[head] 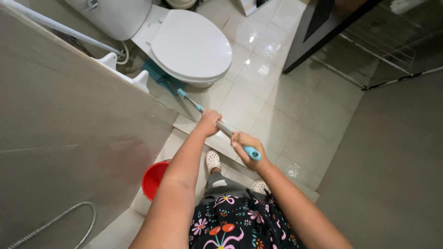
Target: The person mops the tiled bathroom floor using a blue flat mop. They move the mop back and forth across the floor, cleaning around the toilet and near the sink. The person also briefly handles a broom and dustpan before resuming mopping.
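Hands: left hand (208, 122) and right hand (246, 148) are gripping 1 mop handle (224, 128), spaced apart for leverage, mop head (154, 74) reaching beside toilet (191, 46).

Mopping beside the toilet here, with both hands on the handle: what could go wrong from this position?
1. The floor tiles look wet and glossy, so the person's clog-style shoes could slip.
2. The red bucket sits close behind the left foot; a step back might tip it.
3. The mop head is wedged between the toilet and the wall, near a hose, and could snag.
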